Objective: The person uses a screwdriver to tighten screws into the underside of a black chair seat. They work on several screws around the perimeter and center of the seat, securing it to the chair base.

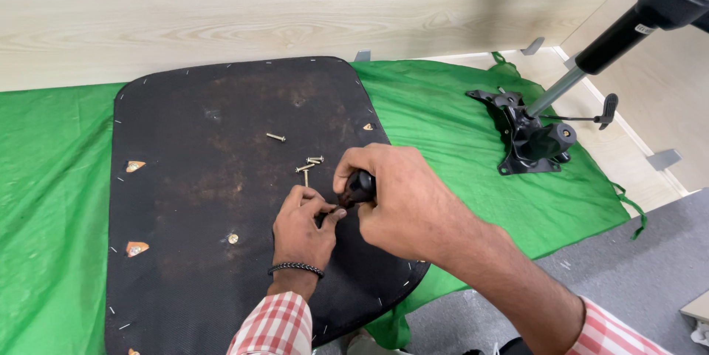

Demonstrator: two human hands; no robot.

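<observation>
A single head-worn camera looks steeply down and forward from above the person's own forearms. It sits close over the black seat panel [221, 200] lying on a green cloth [458, 133], which fill most of the view. A pale wooden wall [258, 8] crosses the top, and grey floor [628, 266] shows lower right.
</observation>
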